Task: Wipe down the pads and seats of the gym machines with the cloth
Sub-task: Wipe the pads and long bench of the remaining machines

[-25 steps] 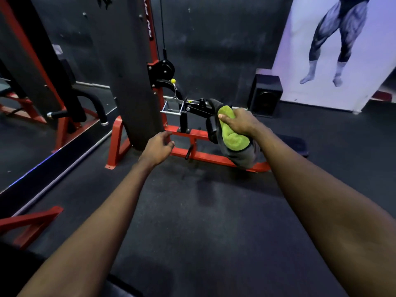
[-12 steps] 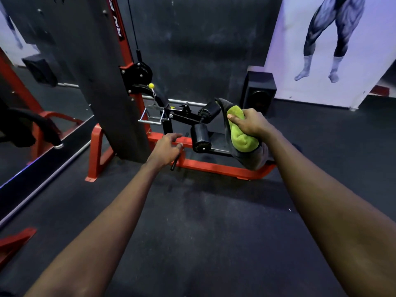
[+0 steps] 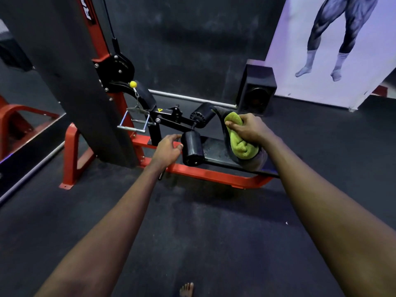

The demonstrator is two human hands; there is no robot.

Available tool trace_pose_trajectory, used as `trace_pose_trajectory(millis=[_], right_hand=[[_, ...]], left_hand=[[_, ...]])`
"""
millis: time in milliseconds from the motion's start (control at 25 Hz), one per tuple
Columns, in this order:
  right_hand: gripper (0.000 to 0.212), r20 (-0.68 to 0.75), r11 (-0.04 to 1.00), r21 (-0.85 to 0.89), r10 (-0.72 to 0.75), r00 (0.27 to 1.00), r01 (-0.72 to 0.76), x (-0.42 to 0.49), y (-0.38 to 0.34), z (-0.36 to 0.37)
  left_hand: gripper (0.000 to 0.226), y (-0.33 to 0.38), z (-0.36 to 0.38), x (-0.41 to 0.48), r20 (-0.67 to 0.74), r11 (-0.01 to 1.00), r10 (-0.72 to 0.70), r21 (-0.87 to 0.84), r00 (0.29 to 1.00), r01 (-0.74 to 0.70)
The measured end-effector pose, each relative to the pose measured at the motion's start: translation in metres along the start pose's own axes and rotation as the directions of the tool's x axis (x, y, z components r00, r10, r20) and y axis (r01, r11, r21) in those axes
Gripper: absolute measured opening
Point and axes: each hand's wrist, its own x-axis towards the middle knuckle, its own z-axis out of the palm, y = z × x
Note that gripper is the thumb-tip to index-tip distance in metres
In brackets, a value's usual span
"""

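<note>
A low red-framed cable machine [image 3: 205,173] stands ahead on the dark floor. It carries two black roller pads, the near roller pad [image 3: 192,149] and the far roller pad [image 3: 202,116], and a flat black seat [image 3: 216,146]. My right hand [image 3: 248,128] grips a green-and-grey cloth [image 3: 240,144] bunched over the seat's right part. My left hand [image 3: 169,148] reaches to the near roller pad, its fingertips at the pad's left end with the fingers loosely bent.
A black weight-stack column [image 3: 70,67] with a cable, pulley and metal handle [image 3: 134,122] rises at the left. A mirror wall runs along the left. A black speaker [image 3: 256,87] and a poster [image 3: 334,46] stand at the back. My bare foot [image 3: 186,290] shows at the bottom.
I have come closer to the machine and the view shifted right. My left hand reached forward to the near roller pad. My right hand keeps the cloth on the seat.
</note>
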Motion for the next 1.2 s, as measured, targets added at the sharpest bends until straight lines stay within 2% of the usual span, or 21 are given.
trace_pose_trajectory(millis=[240, 440, 640, 720, 960, 1200], right_hand=[[0.04, 0.084, 0.999, 0.023, -0.036, 0.996, 0.034, 0.106, 0.051, 0.013], [0.041, 0.134, 0.997, 0.026, -0.08, 0.988, 0.077, 0.212, 0.083, 0.016], [0.038, 0.27, 0.994, 0.032, -0.109, 0.957, 0.104, 0.297, 0.097, 0.054], [0.038, 0.328, 0.994, 0.034, -0.107, 0.939, 0.102, 0.33, 0.095, 0.081], [0.036, 0.348, 0.994, -0.025, -0.09, 0.933, 0.106, 0.378, 0.119, 0.188], [0.036, 0.436, 0.982, -0.064, -0.132, 0.89, 0.177, 0.435, 0.17, 0.27]], left_hand=[[0.042, -0.016, 0.049, 0.082, 0.047, 0.994, -0.109, 0.025, 0.993, 0.108], [0.042, -0.03, 0.081, 0.143, 0.008, 0.974, -0.228, 0.016, 0.974, 0.228], [0.04, -0.054, 0.11, 0.188, -0.005, 0.941, -0.337, 0.018, 0.941, 0.337], [0.04, -0.082, 0.128, 0.21, 0.011, 0.915, -0.404, -0.017, 0.915, 0.404], [0.039, -0.133, 0.189, 0.249, 0.048, 0.846, -0.523, -0.099, 0.851, 0.525], [0.053, -0.184, 0.257, 0.273, 0.07, 0.702, -0.689, -0.181, 0.721, 0.688]])
